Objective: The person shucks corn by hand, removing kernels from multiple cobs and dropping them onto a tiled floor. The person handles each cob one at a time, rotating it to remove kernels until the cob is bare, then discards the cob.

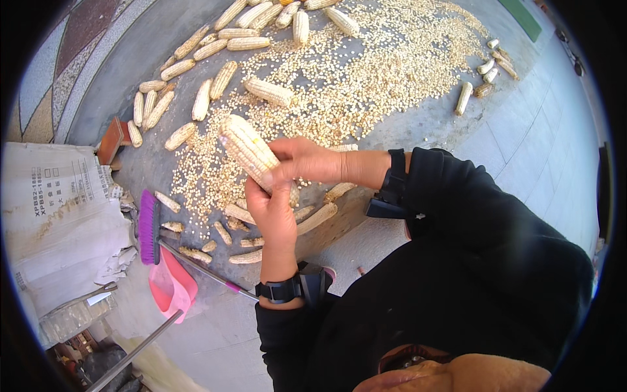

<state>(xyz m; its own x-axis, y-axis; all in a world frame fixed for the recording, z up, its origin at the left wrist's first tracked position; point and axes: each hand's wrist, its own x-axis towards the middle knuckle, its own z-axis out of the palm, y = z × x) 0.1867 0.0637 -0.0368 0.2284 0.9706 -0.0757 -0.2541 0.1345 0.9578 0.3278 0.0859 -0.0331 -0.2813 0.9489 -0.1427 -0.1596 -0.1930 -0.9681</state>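
Note:
An ear of pale corn point(247, 149), its rows of kernels mostly in place, is held between both hands and points up and to the left. My left hand point(274, 210) grips its lower end from below. My right hand point(303, 159) closes on the ear's lower half from the right, with the thumb near the left thumb. Loose corn kernels point(352, 103) lie scattered over the grey floor beyond the hands. Another ear of corn point(268, 92) rests among them. Below the hands lie several shelled cobs point(317, 219), partly hidden by my left hand and wrist.
Several unshelled ears point(201, 100) lie at the upper left. More cobs point(463, 98) lie at the right. A purple-bristled broom point(148, 228) and a pink dustpan point(171, 286) are at the lower left, beside a torn cardboard sheet point(63, 235) and a reddish-brown block point(111, 141).

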